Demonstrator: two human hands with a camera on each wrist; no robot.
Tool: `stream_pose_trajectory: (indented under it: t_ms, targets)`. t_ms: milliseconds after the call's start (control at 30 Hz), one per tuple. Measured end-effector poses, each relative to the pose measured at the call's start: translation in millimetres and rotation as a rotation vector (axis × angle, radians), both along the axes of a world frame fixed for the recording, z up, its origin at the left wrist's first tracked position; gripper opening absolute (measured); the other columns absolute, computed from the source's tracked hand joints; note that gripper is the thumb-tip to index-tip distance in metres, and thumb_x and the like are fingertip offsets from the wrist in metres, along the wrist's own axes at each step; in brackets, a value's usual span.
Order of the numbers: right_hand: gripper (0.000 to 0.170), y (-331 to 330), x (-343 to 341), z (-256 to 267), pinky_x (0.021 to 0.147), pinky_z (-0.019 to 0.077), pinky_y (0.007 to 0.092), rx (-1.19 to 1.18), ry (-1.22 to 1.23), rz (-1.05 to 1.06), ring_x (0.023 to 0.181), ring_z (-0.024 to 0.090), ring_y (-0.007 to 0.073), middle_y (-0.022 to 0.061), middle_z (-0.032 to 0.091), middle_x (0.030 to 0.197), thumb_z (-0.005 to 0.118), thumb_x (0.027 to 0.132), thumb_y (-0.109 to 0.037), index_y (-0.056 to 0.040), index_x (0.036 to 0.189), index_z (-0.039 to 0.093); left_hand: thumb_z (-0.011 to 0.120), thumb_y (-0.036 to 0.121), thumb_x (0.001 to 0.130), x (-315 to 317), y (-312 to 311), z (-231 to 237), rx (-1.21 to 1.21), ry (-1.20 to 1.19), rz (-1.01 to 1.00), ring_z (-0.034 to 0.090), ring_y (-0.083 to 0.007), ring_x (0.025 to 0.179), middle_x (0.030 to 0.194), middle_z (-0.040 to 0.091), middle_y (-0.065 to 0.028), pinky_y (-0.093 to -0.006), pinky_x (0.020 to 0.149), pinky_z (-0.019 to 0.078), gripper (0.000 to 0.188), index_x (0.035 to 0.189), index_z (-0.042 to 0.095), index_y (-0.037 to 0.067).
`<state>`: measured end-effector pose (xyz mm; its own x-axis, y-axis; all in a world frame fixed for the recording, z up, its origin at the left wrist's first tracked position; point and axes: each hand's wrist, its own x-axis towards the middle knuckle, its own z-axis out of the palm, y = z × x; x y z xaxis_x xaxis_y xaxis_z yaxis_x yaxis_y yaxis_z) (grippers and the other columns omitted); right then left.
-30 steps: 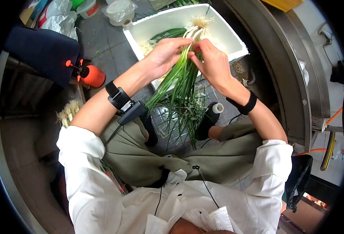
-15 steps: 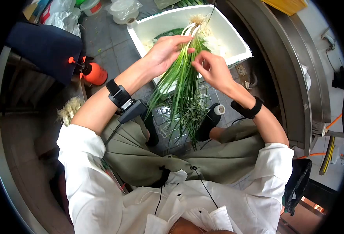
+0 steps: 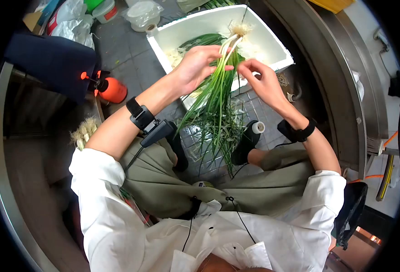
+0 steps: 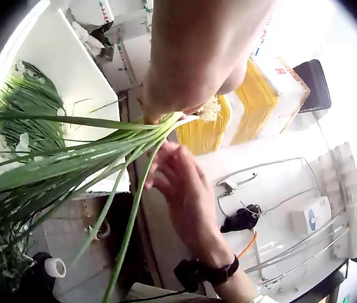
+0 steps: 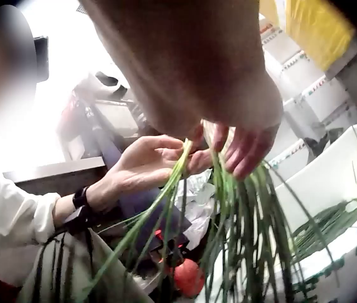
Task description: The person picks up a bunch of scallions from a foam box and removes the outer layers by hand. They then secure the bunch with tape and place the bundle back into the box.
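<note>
A bunch of spring onions (image 3: 222, 77) hangs over the near rim of a white foam box (image 3: 277, 45), its pale roots (image 3: 240, 30) pointing away from me and the green leaves trailing down. My left hand (image 3: 200, 68) holds the bunch around the white stems, thumb on the near side. Beside it on the right, my right hand (image 3: 262, 79) has bent fingers, thumb and forefinger close together right at the edge of the leaves; I cannot tell whether they pinch a leaf. In the right wrist view, the fingers (image 5: 245, 151) of that hand overlap the stems.
More spring onions (image 3: 204, 41) lie inside the box. Loose green leaves (image 3: 213, 131) are piled on the floor between my feet. An orange spray bottle (image 3: 113, 89) stands at the left, near another rooted bunch (image 3: 83, 131). A metal counter (image 3: 345, 90) runs along the right.
My right hand has drawn back from the white stems toward the right and nearer to me. The left hand keeps its hold on the bunch.
</note>
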<state>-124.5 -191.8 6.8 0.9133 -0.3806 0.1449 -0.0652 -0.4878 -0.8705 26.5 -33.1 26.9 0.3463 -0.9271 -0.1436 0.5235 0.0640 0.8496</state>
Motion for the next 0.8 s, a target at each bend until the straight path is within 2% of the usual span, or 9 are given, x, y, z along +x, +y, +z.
stream_pose_trajectory:
  t_ms: [67,167,367,433,500,633,700,733,800]
  targets:
    - [0.061,5,7,0,0.063,0.0533,0.0278,0.074,-0.136,-0.114,0.078,0.064,0.0158,0.0137,0.062,0.11,0.067,0.093,-0.041,0.0042,0.129,0.046,0.047,0.001,0.09,-12,-7,3,0.025,-0.075,-0.111,0.057,-0.0182,0.114,0.134,0.053,-0.0136,-0.037,0.1,0.0491,0.044,0.133,0.052,-0.007]
    - [0.061,5,9,12,0.061,0.053,0.0276,0.144,0.002,-0.162,0.077,0.064,0.0141,0.0133,0.064,0.106,0.069,0.091,-0.042,0.0043,0.126,0.049,0.045,-0.002,0.086,-22,-9,6,0.058,-0.182,-0.147,0.054,-0.0178,0.117,0.137,0.052,-0.0122,-0.0367,0.101,0.0468,0.052,0.138,0.049,-0.005]
    - [0.041,-12,3,4,0.055,0.0521,0.0251,0.154,-0.021,-0.108,0.069,0.064,0.0119,0.0084,0.067,0.094,0.072,0.09,-0.034,0.0026,0.107,0.064,0.042,0.001,0.089,-18,0,13,0.181,-0.557,-0.335,0.044,-0.0221,0.137,0.153,0.039,-0.0174,-0.0347,0.104,0.0457,0.059,0.148,0.04,0.002]
    - [0.04,-8,-1,11,0.054,0.0524,0.0257,0.175,0.024,-0.074,0.07,0.064,0.012,0.0081,0.067,0.093,0.071,0.091,-0.032,0.0033,0.108,0.063,0.045,0.007,0.094,-19,4,18,0.273,-0.572,-0.372,0.048,-0.024,0.133,0.151,0.042,-0.0175,-0.034,0.101,0.0494,0.051,0.145,0.045,0.004]
    - [0.037,-9,-4,17,0.054,0.0512,0.0254,0.186,0.051,-0.071,0.069,0.063,0.0112,0.008,0.067,0.092,0.07,0.092,-0.029,0.0037,0.108,0.063,0.053,0.018,0.097,-1,0,8,0.274,-0.598,-0.364,0.053,-0.0228,0.126,0.137,0.056,-0.0154,-0.0337,0.099,0.0511,0.041,0.136,0.054,0.005]
    - [0.035,-16,-10,35,0.064,0.0501,0.0253,0.241,0.079,0.114,0.07,0.06,0.0099,0.008,0.067,0.094,0.069,0.093,-0.028,0.0025,0.11,0.064,0.068,0.035,0.092,10,-1,-7,0.225,-0.816,-0.076,0.051,-0.023,0.127,0.134,0.057,-0.013,-0.0374,0.109,0.0389,0.057,0.138,0.052,0.006]
    - [0.038,-15,-10,42,0.073,0.0511,0.0271,0.475,0.004,0.204,0.079,0.062,0.0104,0.0077,0.067,0.099,0.067,0.095,-0.03,0.0036,0.112,0.063,0.071,0.038,0.09,5,-6,-8,0.002,-0.922,-0.101,0.051,-0.0226,0.128,0.135,0.057,-0.0123,-0.037,0.111,0.0359,0.066,0.142,0.047,0.005]
    - [0.042,-13,-9,43,0.082,0.0505,0.0294,0.517,-0.012,0.203,0.091,0.062,0.0119,0.0078,0.066,0.106,0.064,0.096,-0.031,0.0044,0.117,0.061,0.071,0.038,0.09,1,-5,-3,0.005,-0.811,-0.229,0.05,-0.0209,0.129,0.137,0.056,-0.0124,-0.0364,0.11,0.0372,0.069,0.145,0.045,0.004]
    - [0.043,-3,-3,50,0.084,0.0502,0.0302,0.604,-0.073,0.17,0.095,0.062,0.0129,0.008,0.065,0.109,0.064,0.096,-0.031,0.0046,0.12,0.06,0.07,0.036,0.092,-3,-6,3,0.081,-0.649,-0.351,0.057,-0.0173,0.118,0.13,0.06,-0.0099,-0.0341,0.105,0.0418,0.065,0.143,0.046,0.003]
